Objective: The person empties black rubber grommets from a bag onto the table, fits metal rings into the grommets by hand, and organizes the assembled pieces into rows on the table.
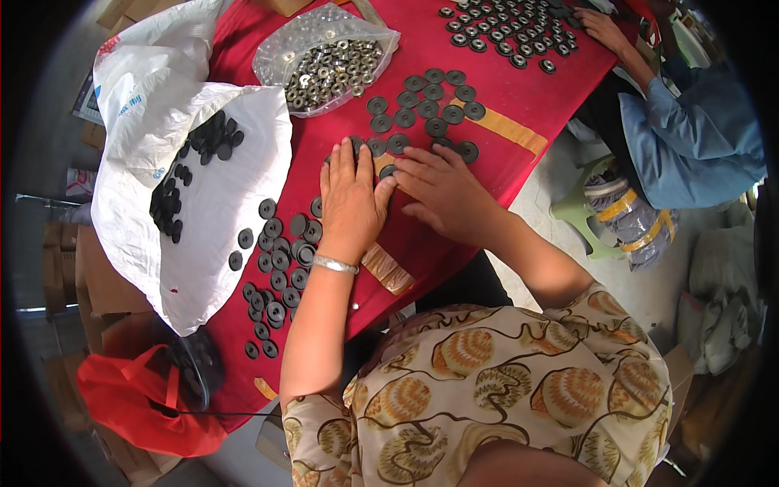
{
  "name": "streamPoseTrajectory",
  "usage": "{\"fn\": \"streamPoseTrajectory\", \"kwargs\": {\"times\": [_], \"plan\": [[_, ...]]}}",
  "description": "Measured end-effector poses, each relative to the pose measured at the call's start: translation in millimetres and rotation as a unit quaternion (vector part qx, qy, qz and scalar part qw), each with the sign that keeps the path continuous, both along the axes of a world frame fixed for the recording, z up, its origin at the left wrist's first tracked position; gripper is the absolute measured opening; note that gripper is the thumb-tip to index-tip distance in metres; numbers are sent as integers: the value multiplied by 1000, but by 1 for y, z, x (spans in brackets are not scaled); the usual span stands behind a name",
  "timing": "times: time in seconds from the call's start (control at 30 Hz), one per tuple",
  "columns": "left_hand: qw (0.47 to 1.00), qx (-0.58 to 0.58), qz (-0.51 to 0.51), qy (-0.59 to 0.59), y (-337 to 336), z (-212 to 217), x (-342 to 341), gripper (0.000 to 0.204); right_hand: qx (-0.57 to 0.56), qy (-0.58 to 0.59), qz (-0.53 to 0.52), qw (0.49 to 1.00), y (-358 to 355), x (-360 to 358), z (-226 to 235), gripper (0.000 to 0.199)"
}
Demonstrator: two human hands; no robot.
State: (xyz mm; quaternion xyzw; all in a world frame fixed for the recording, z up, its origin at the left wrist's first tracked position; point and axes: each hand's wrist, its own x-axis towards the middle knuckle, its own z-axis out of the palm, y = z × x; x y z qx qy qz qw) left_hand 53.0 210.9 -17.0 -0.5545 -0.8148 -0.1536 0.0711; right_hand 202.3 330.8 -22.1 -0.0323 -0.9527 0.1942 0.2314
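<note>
My left hand lies flat on the red cloth, its fingers stretched out and touching black round discs with a small ring at the centre. Close beside it, my right hand is spread low over the cloth, fingertips by a black disc; neither hand grips anything. Part of what lies beneath the fingers is hidden. Just beyond the hands is a loose group of black discs, lying flat. Another heap of black discs lies beside my left forearm, some overlapping.
A white sack spills black discs at left. Behind it stands a clear plastic bag of small metal rings. Discs with metal centres cover the far right, near another person's hand. A red bag hangs at the lower left.
</note>
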Motion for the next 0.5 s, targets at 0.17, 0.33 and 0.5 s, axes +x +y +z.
{"fn": "streamPoseTrajectory", "kwargs": {"times": [0.17,0.33,0.5], "plan": [[999,31,-40,-15,11,-1,-24,48,26,-59,-32,997,5,-6,-1,35],[984,132,-55,-107,-1,22,-14,39,19,-23,-9,1000,-7,-12,8,32],[993,94,71,-29,-76,23,-30,46,55,-33,-18,998,-1,-15,0,33]]}}
